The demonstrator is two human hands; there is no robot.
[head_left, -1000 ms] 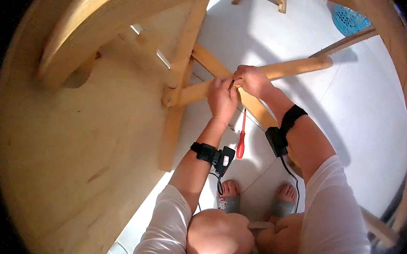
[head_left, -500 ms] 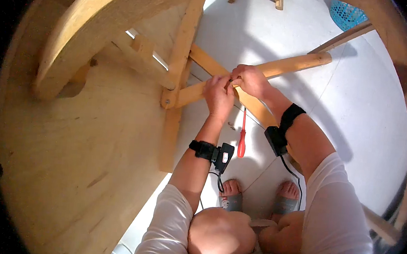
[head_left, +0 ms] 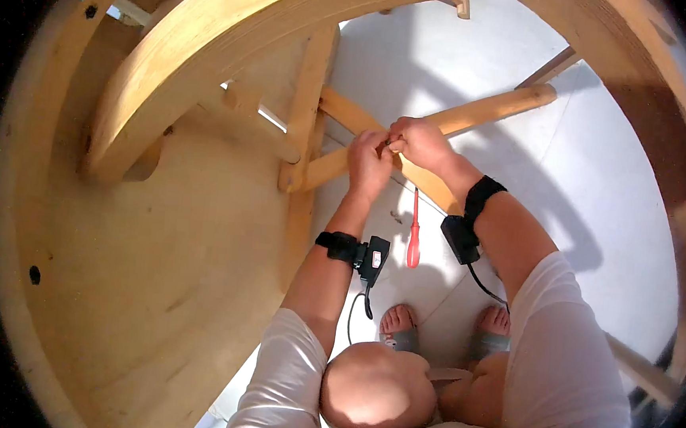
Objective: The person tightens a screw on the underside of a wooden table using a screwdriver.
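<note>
Two wooden bars cross in an X over the floor, one rising to the right and the other slanting down to the right. Both my hands meet at their crossing. My left hand is closed, its fingertips pinched against those of the right. Beside it my right hand is also closed, thumb and forefinger together. A tiny dark bit shows between the fingertips, too small to name. Below the crossing a red-handled screwdriver lies on the floor, tip pointing away from me. Small bits of hardware lie just left of its shaft.
A large wooden panel fills the left side. A curved wooden rim arches over the top and down the right. An upright wooden leg stands beside the panel. My feet are on the pale floor, below the screwdriver.
The whole view has shifted slightly, showing more of the curved rim; the blue basket at upper right is out of sight. My hands stay together at the crossing.
</note>
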